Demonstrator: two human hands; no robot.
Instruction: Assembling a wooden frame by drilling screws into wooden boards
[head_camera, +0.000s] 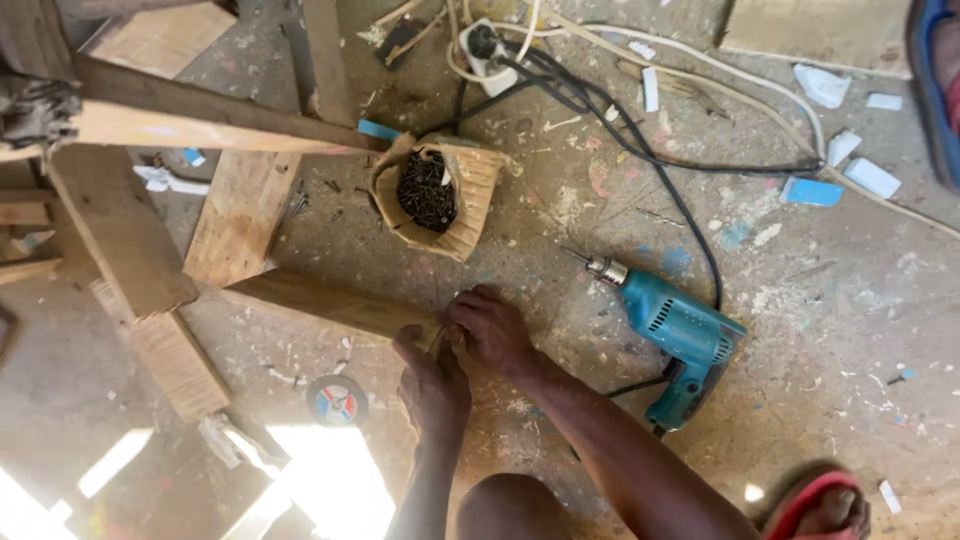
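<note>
My left hand (432, 380) and my right hand (490, 328) meet at the near end of a wooden plank (320, 298) that lies on the concrete floor. Both hands close their fingers around that end, the right from above, the left from below. The plank runs up and left toward a rough frame of planks (240, 215). A teal electric drill (672, 335) lies on the floor just right of my right hand, its bit pointing up-left. A torn cardboard box of dark screws (430, 192) sits above the hands.
A white power socket (487, 52) with black and white cables lies at the top. A round cutting disc (337, 400) rests left of my left hand. Wood offcuts and white scraps litter the floor. A foot in a red sandal (825, 505) shows at the bottom right.
</note>
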